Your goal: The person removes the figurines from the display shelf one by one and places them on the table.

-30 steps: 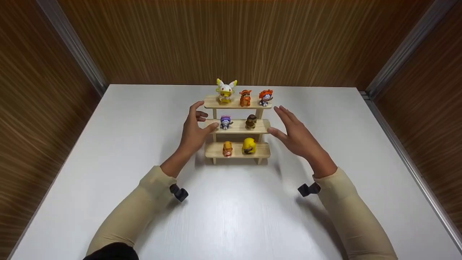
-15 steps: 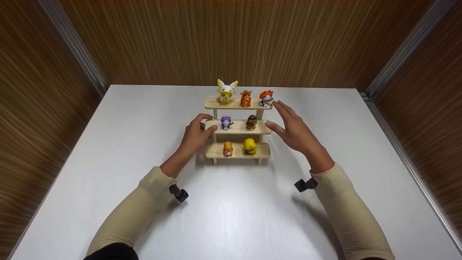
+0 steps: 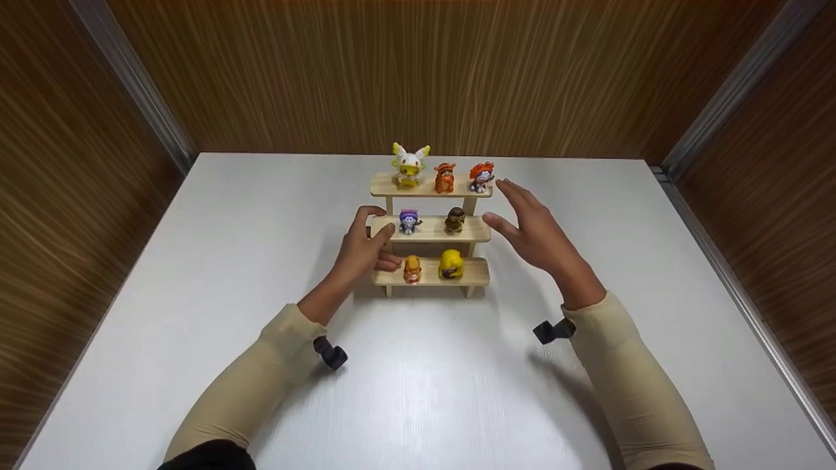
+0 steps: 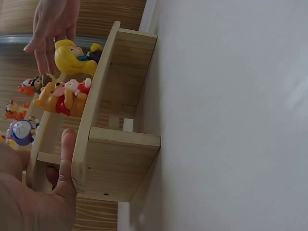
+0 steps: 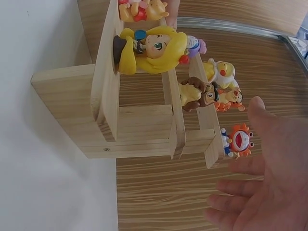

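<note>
A three-tier wooden display stand [image 3: 434,284] carries several small figurines. My left hand [image 3: 359,251] grips the left end of the middle tier, thumb on top and index finger curled at the back edge. Its lower fingers reach in over the bottom tier, beside the orange bear figurine [image 4: 67,98]. My right hand [image 3: 539,235] is held with fingers straight by the stand's right side, its fingertips close to the orange-hooded figurine [image 5: 239,140] on the top tier. A yellow-haired figurine [image 5: 159,50] sits on the bottom tier, and a brown owl figurine [image 5: 195,94] on the middle one.
On the top tier are also a white-and-yellow eared figurine [image 3: 409,163] and an orange tiger figurine [image 3: 444,177]. A purple-hatted figurine [image 3: 409,222] sits near my left thumb. Wood-grain panels [image 3: 418,78] bound the white table [image 3: 418,391] at the back and sides.
My left hand has closed in on the middle tier's left end, and its lower fingers now show over the bottom tier. My right hand moved in slightly, then drew back a little.
</note>
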`<state>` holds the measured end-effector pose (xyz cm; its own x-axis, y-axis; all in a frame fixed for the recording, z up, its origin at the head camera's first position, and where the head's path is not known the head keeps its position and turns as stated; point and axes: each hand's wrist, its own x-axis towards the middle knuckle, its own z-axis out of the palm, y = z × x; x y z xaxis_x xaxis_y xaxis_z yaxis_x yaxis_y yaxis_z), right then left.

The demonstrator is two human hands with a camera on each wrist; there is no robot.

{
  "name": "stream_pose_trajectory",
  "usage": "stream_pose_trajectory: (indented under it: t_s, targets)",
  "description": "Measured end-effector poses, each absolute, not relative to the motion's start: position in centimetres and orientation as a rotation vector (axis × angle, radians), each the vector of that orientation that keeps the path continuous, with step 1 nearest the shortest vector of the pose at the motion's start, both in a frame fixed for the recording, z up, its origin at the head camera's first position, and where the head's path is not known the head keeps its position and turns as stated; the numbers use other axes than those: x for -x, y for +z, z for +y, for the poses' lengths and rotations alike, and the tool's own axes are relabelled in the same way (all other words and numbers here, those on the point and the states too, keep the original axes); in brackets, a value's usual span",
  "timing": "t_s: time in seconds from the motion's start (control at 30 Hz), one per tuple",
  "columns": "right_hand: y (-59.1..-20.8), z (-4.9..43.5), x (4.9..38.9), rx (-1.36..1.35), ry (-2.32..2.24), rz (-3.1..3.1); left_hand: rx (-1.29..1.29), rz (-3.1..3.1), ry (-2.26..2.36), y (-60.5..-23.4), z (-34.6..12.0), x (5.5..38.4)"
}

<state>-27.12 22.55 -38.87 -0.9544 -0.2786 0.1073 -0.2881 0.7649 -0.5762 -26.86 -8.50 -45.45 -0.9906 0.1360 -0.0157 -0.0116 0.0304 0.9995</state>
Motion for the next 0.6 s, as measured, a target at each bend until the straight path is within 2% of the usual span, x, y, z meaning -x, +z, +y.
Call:
stream_pose_trajectory:
  t_s: [0.3,0.6]
  targets:
    - [-39.0,22.6,27.7,-0.426,1.066,-2.868,-0.127,2.304,2.144,-46.5,-7.9,26.6]
    - [-39.0,22.4,28.8,-0.369,1.38,-2.666,-0.129,2.323,2.143,-46.7,-7.8,26.7]
